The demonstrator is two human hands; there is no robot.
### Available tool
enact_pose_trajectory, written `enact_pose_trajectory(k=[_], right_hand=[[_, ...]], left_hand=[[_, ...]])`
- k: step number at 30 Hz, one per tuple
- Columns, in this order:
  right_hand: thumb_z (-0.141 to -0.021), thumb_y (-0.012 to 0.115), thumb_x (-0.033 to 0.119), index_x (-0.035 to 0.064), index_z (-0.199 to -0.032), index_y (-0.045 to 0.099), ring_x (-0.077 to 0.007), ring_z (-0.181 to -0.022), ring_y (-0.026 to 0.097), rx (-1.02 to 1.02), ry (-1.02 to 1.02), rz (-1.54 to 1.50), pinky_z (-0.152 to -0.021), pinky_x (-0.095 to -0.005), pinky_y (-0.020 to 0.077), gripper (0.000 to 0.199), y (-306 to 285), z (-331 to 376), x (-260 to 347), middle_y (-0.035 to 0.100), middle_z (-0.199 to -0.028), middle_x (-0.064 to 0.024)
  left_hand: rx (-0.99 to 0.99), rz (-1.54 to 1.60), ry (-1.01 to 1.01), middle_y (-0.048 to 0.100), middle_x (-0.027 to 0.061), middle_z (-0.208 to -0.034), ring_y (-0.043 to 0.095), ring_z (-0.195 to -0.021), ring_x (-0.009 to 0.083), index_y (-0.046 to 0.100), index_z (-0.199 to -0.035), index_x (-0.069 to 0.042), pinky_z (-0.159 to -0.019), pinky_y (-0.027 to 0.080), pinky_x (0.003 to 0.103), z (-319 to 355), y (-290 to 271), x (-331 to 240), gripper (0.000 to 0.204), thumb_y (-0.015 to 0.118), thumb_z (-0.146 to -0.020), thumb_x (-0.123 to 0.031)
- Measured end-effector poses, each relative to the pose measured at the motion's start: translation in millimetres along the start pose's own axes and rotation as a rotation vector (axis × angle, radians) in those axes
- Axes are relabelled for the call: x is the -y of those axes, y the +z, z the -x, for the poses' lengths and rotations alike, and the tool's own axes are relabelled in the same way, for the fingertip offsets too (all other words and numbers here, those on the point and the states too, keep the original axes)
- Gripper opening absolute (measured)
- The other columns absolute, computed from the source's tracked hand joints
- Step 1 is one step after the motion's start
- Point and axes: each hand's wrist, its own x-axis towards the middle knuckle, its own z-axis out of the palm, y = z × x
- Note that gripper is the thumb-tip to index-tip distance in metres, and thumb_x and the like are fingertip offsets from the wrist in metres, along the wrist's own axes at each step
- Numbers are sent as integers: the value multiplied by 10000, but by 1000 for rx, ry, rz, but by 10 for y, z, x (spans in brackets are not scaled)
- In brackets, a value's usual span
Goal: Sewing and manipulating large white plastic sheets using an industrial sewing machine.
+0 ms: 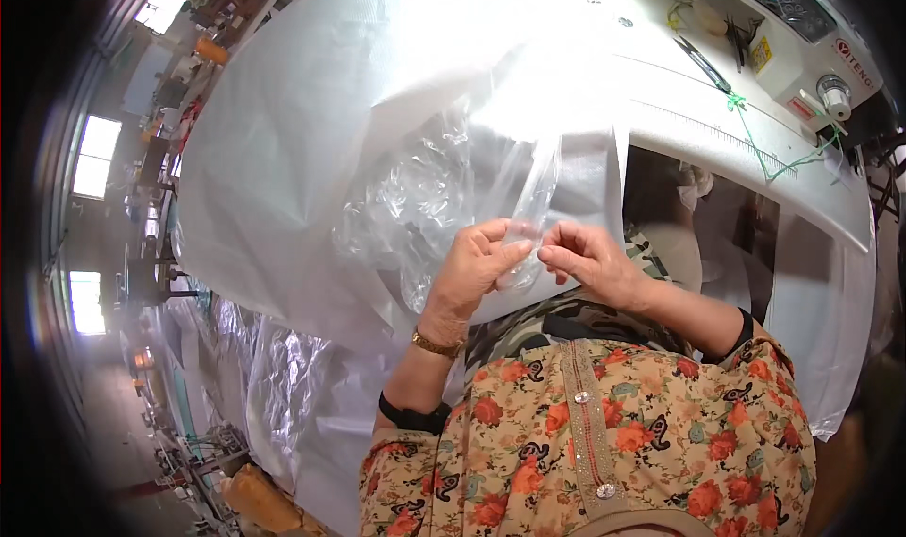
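Clear plastic film (406, 202) lies crumpled over a large white woven sheet (283, 159) in front of me. A narrow folded strip of the film (538, 192) runs up from between my hands toward the bright lamp glare. My left hand (479, 261) pinches the film between thumb and fingers. Close beside it, my right hand (590, 265) has thumb and forefinger pressed together at the film's right edge, the other fingers curled. Both hands are just above my lap, near the sheet's front edge. Glare washes out the far part of the film.
A white sewing machine (802, 56) stands at the far right, with dark thread snips (703, 63) and green thread (755, 150) on its bed. More clear plastic (293, 377) hangs at the lower left. An orange-brown roll (260, 499) sits below it.
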Motion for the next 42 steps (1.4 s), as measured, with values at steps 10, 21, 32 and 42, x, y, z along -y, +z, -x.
enact_pose_trajectory(k=[10,21,32,42], right_hand=[[-969,618,230,22,-912,645,-52,-589,486,178,87,-233,-521,-227,392,218,59,-52,-115,535,-689,21],[-950,630,222,16,-773,650,-31,-528,413,110,152,-115,-472,-225,309,272,-27,-15,-172,470,-584,54],[-948,605,230,6,-816,677,-40,-517,417,70,216,-29,-472,-226,321,269,-93,-60,-311,479,-574,40],[-926,589,222,5,-838,675,-50,-523,431,43,216,106,-482,-232,343,249,-70,-136,-305,498,-585,24]], left_hand=[[-30,-44,13,633,-28,-697,454,-513,3,721,-961,-8,-430,321,174,36,68,21,201,693,-905,-199],[-234,-119,138,512,-77,-574,402,-488,-3,649,-835,-25,-433,290,177,27,-89,150,102,661,-902,-102],[-499,-402,343,476,-97,-579,356,-539,-20,632,-822,-3,-473,284,194,75,-210,201,111,634,-909,-72],[-319,87,218,616,31,-726,544,-541,53,626,-900,-22,-439,395,183,153,-141,49,86,579,-941,-81]])
